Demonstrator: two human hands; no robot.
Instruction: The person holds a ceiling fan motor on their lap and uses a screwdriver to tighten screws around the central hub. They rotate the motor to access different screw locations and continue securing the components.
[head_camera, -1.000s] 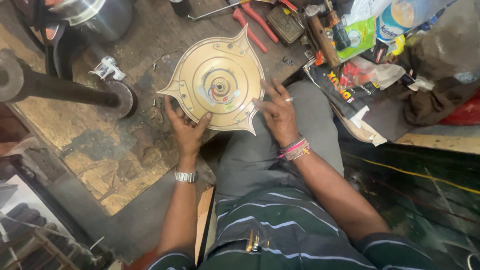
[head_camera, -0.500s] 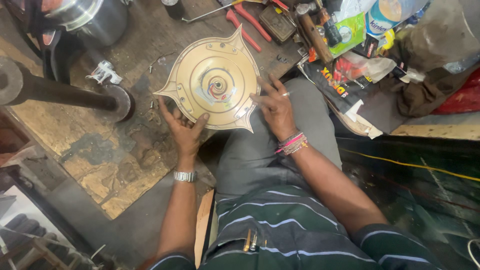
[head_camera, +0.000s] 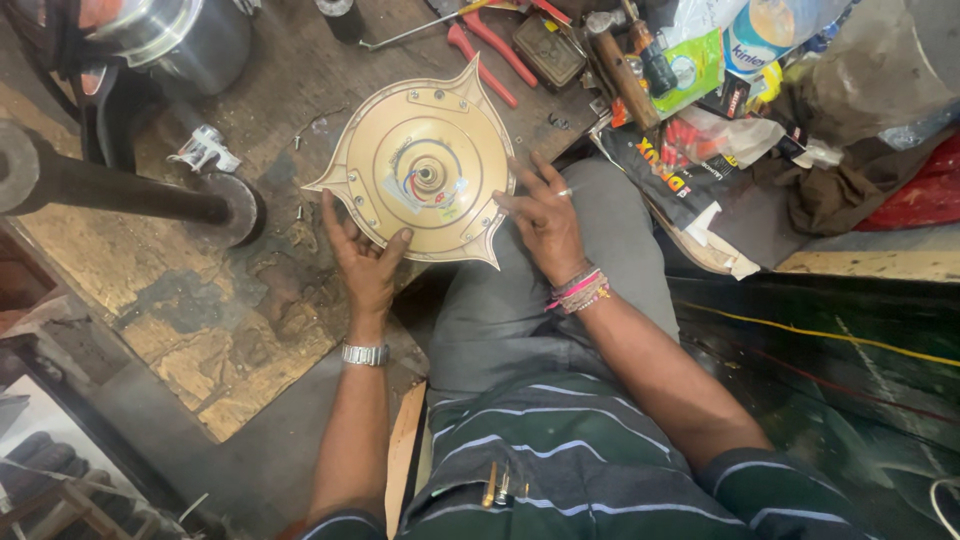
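Both hands (head_camera: 365, 262) on gold fan housing (head_camera: 425, 172)
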